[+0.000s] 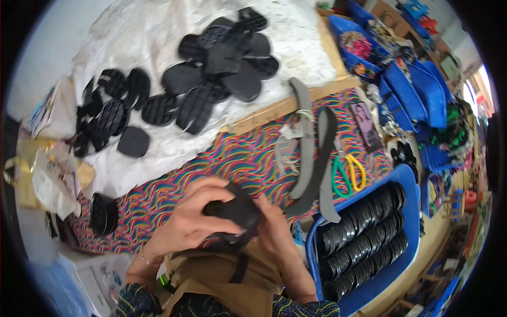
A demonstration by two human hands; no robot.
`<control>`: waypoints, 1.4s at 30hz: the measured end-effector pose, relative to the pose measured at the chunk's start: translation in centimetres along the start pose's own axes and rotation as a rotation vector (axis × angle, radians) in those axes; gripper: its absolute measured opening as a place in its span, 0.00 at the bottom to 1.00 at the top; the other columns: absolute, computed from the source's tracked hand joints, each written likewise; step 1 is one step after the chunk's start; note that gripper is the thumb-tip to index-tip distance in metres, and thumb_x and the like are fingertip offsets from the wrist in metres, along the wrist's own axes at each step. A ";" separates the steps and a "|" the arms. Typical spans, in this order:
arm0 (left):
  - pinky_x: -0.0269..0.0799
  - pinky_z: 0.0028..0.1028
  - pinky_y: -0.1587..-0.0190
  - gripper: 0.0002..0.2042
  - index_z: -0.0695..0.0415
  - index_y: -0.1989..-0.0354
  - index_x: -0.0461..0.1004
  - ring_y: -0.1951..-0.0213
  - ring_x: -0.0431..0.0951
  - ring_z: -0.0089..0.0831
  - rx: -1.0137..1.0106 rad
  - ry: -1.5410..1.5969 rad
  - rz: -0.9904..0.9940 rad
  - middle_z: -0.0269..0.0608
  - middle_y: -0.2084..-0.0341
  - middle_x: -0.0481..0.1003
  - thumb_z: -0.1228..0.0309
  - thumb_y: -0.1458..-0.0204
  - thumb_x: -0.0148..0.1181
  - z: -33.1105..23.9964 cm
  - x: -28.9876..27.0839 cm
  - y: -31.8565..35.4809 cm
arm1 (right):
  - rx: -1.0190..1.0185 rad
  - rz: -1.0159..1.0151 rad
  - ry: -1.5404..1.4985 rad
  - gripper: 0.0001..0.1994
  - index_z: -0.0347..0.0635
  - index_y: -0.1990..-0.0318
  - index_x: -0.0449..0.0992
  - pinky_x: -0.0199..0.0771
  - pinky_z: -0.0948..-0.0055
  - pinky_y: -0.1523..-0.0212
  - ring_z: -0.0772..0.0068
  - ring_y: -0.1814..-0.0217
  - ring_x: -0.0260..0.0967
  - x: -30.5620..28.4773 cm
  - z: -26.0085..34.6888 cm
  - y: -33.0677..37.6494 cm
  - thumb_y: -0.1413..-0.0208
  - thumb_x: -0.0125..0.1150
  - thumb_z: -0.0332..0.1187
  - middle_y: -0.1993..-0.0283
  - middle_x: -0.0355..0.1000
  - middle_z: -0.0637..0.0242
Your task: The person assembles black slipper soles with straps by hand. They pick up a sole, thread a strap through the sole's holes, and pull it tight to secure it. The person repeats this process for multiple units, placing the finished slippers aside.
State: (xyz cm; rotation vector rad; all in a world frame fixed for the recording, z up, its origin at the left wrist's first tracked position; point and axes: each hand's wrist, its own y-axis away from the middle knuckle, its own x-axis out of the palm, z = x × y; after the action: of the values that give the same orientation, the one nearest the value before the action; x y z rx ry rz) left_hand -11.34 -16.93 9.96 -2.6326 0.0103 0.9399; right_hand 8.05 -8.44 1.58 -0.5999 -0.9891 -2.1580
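Close to my body, a black rounded sole-like piece is held between both hands. My left hand grips it from the left, with the thumb and fingers curled over its top and side. From the right, my right hand presses against its edge, and its fingertips are partly hidden behind the piece. Similar black pieces lie heaped on the white sheet ahead, some smooth and some with ridged straps. One more ridged black piece rests on the patterned cloth to the left.
Right of my hands, a blue tub holds rows of glossy black pieces. Scissors with green and yellow handles lie beside long curved grey and black strips on the colourful cloth. Blue bins stand far right; bags sit left.
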 end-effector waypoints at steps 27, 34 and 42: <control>0.60 0.26 0.68 0.14 0.64 0.63 0.68 0.71 0.61 0.20 -0.446 0.672 -0.718 0.32 0.76 0.64 0.64 0.33 0.46 1.6 8.8 0.8 | -0.854 -0.248 0.160 0.19 0.34 0.50 0.71 0.71 0.71 0.53 0.73 0.55 0.71 2.1 -1.7 -1.6 0.34 0.49 0.44 0.55 0.72 0.63; 0.59 0.21 0.66 0.16 0.63 0.64 0.69 0.68 0.60 0.16 -0.493 0.615 -0.634 0.25 0.73 0.63 0.62 0.32 0.45 1.7 8.5 0.9 | -0.855 -0.361 0.247 0.23 0.34 0.49 0.69 0.70 0.72 0.54 0.74 0.57 0.70 2.6 -2.8 -1.3 0.34 0.46 0.49 0.57 0.72 0.63; 0.65 0.28 0.56 0.12 0.65 0.58 0.73 0.60 0.69 0.24 -0.547 0.528 -0.484 0.36 0.64 0.72 0.67 0.35 0.48 2.4 6.5 0.4 | -0.842 -0.302 0.244 0.23 0.32 0.49 0.71 0.73 0.69 0.54 0.69 0.55 0.71 0.9 -2.4 -1.4 0.35 0.46 0.46 0.55 0.72 0.60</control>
State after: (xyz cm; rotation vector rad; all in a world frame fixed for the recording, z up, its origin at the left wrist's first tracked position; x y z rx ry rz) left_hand -7.78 -15.79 4.11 -3.0613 -0.8155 0.0693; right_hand 6.13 -9.97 0.06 -0.5537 0.0101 -2.8184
